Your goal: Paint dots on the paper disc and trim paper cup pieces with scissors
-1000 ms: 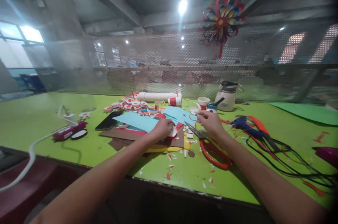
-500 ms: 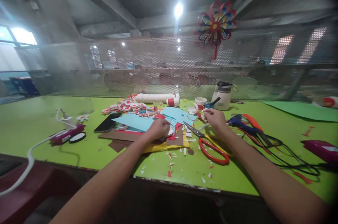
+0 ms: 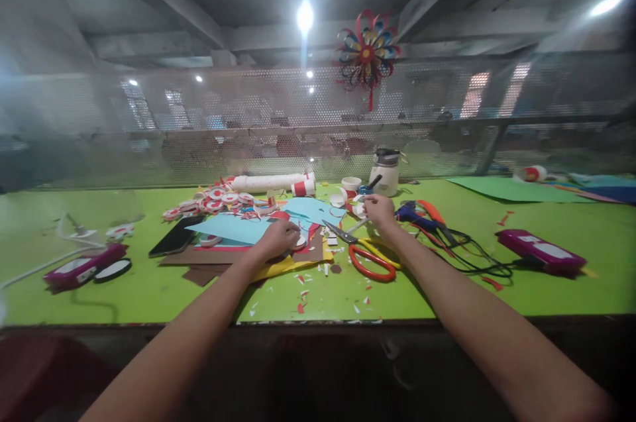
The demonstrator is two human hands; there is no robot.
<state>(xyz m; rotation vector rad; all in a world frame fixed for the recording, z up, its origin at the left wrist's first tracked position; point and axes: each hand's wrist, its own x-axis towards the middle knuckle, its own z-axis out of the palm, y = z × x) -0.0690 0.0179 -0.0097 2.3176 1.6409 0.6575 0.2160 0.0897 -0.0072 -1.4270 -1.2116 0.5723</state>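
Observation:
My left hand (image 3: 279,239) rests over the stack of coloured paper, its fingers curled together. A small white disc (image 3: 301,242) shows right at its fingertips; whether they grip it is hidden. On the right, my right hand (image 3: 380,211) is closed in a pinch on a white paper piece (image 3: 358,209), beside cut paper cup parts. Light blue sheets (image 3: 226,231) lie on top of brown paper (image 3: 199,256), with red and yellow sheets among them. Between my hands lie large scissors (image 3: 371,263) with red and yellow handles, blades apart.
Red-and-white discs (image 3: 216,195) are heaped behind a black phone (image 3: 175,236). A white roll (image 3: 271,182) and a lidded jug (image 3: 385,171) stand at the back. A glue gun (image 3: 422,215) with black cables lies right, near a purple box (image 3: 540,251). Paper scraps (image 3: 301,308) litter the front.
The view has swung to the right, so everything sits further left. Both hands stay near the same things; my right hand still pinches at the white paper by the cup parts.

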